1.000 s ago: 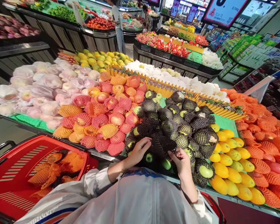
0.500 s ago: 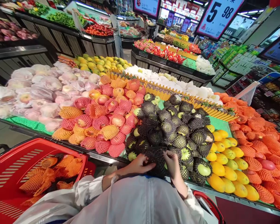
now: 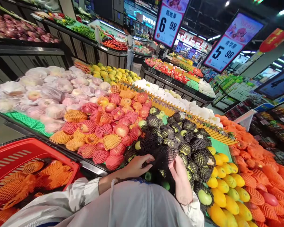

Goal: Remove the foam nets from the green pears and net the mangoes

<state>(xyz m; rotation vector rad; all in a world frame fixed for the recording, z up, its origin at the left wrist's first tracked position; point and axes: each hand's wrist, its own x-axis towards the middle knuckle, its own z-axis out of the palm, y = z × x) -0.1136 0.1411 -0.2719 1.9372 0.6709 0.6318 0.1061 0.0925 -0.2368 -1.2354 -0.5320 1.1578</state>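
Observation:
Both my hands hold one black foam net sleeve point(image 3: 162, 160) just above the front of a pile of green apples in black nets point(image 3: 180, 142). My left hand point(image 3: 138, 166) pinches the sleeve's left side with closed fingers. My right hand point(image 3: 181, 173) grips its right side, palm turned toward me. Bare green apples point(image 3: 204, 197) lie at the pile's near edge, below and beside my hands.
A red shopping basket point(image 3: 21, 151) with orange net sleeves point(image 3: 44, 176) stands at lower left. Red and orange netted apples point(image 3: 109, 129) lie left of the pile, yellow fruit point(image 3: 223, 186) right of it. A person point(image 3: 130, 47) stands far down the aisle under price signs point(image 3: 169, 22).
My hands lifted the black net sleeve off the pile and stretched it between them. The view tilted upward, showing more of the price signs.

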